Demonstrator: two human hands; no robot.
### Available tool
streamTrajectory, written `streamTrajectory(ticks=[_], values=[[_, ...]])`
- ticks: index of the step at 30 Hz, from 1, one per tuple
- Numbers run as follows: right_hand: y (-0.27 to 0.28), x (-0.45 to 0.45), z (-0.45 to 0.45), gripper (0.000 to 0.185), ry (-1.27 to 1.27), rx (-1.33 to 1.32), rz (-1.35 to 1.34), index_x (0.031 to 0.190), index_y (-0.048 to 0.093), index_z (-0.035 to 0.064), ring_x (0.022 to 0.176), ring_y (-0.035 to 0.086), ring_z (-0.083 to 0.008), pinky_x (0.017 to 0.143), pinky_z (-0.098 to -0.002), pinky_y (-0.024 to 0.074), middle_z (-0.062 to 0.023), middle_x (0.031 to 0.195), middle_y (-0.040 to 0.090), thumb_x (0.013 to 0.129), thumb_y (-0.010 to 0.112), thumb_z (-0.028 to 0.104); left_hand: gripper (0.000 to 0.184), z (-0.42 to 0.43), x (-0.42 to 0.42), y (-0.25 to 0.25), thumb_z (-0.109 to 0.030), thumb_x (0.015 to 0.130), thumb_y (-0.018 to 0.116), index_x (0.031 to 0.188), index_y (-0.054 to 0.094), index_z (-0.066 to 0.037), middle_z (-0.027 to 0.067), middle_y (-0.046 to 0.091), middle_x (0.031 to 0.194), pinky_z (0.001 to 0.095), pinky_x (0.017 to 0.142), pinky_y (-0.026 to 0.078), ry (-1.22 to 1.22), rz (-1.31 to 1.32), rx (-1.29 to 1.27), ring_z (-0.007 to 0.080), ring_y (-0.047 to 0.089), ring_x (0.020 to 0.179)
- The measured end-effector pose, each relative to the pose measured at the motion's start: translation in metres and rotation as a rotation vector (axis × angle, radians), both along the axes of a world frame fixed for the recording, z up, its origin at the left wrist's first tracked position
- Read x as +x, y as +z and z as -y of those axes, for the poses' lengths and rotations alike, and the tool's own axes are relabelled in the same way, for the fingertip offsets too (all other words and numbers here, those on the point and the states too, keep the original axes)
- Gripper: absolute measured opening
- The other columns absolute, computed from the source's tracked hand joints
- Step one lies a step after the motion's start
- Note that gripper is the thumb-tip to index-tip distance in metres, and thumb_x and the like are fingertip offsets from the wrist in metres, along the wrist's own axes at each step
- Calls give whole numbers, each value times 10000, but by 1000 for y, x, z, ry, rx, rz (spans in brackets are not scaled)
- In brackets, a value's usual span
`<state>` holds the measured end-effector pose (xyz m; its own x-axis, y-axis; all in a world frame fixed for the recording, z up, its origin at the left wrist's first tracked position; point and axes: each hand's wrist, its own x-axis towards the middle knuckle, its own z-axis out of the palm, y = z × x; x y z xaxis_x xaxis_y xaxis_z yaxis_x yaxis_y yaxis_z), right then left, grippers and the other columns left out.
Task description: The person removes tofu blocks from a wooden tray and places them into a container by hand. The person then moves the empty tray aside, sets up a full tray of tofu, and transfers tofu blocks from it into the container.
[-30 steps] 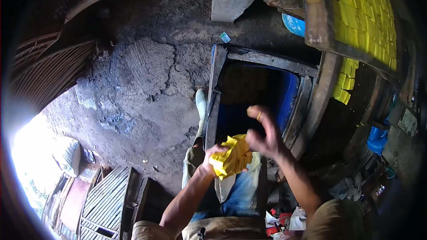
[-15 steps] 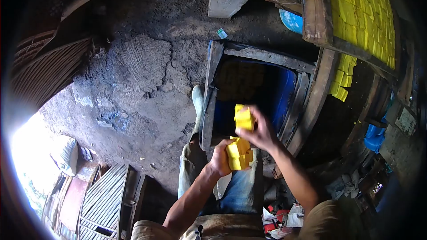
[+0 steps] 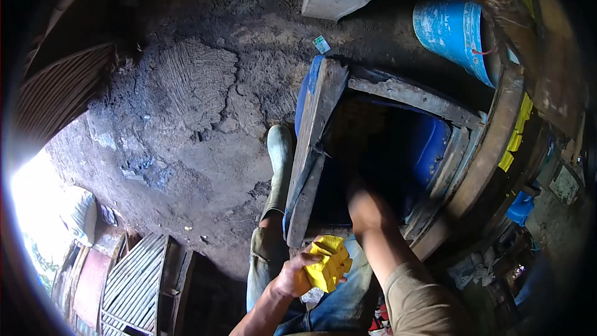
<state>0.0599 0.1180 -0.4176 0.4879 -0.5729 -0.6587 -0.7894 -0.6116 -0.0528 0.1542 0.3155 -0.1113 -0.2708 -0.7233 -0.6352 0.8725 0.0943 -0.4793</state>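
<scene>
My left hand is closed around a cluster of small bright yellow blocks, holding it above my lap. The blocks are pressed together in a rough stack. My right hand reaches down into a deep blue container with a dark inside. Its fingers are lost in shadow and blur, so whatever they hold is hidden. Worn wooden beams frame the container's opening, and my right forearm passes over the near side.
A light blue bucket lies tilted behind the container. More yellow pieces show beyond the curved wooden beam at right. My boot stands on rough dark ground left of the container. A slatted rack is at lower left.
My right hand has gone down from above the opening into the container, taking its yellow blocks out of sight. My left hand has moved slightly down with its blocks. The view has shifted.
</scene>
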Motion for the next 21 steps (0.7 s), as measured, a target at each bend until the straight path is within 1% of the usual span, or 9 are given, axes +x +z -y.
streamTrajectory(ticks=[4,7,8,10,12,14,17,18,21], values=[[14,-12,6,457,-135,40,95,1225,524,36,972,634,-303,859,-367,496,-186,1049,652,826,674,201,634,4,1,7,-256,789,603,1365,377,-118,169,504,1266,539,919,493,-26,0,34,350,556,1124],[45,-34,21,445,-437,212,270,1229,526,36,970,636,-299,860,-364,495,-188,1044,654,841,661,206,621,14,2,13,-332,829,584,1375,389,-111,157,532,1252,511,876,520,-12,66,-8,323,570,1109],[74,-38,27,442,-542,307,333,1231,526,36,969,636,-298,860,-363,495,-188,1042,654,845,656,208,604,20,2,13,-342,841,570,1370,401,-104,154,543,1246,504,874,520,-27,64,-6,316,577,1100],[185,-15,39,407,-704,536,395,1207,538,21,985,622,-189,883,-314,486,-112,1059,650,862,665,195,564,32,0,11,-353,870,541,1357,434,-90,145,582,1207,491,866,518,-66,73,22,294,600,1070],[276,5,36,482,-892,801,393,1305,476,30,1010,591,-189,923,-302,464,-145,1064,618,893,637,223,512,51,3,15,-356,889,522,1325,458,-94,137,605,1164,487,854,520,-140,102,68,281,613,1038],[339,20,23,688,-761,859,442,1392,373,18,1170,515,-231,1015,-349,409,-149,1277,504,840,691,276,450,71,-3,14,-379,911,495,1268,490,-105,113,611,1125,468,827,528,-203,149,129,251,620,998],[352,20,20,638,-255,683,465,1324,467,32,1194,512,-289,1002,-368,421,-181,1266,509,784,726,254,470,90,-31,-9,-488,946,433,1241,503,-129,76,607,1092,429,786,541,-127,242,129,217,616,981],[339,11,20,550,-473,707,381,1252,520,37,1144,549,-297,965,-378,449,-179,1226,538,776,721,224,522,105,-19,0,-585,955,377,1184,539,-144,64,624,1062,400,842,519,-169,232,188,205,620,976],[318,26,50,412,-603,869,343,1134,573,43,1005,609,-195,902,-330,481,-97,1069,636,765,708,168,581,106,-21,-18,-617,956,320,1219,534,-145,65,623,1053,407,775,538,-260,257,170,210,626,934]])
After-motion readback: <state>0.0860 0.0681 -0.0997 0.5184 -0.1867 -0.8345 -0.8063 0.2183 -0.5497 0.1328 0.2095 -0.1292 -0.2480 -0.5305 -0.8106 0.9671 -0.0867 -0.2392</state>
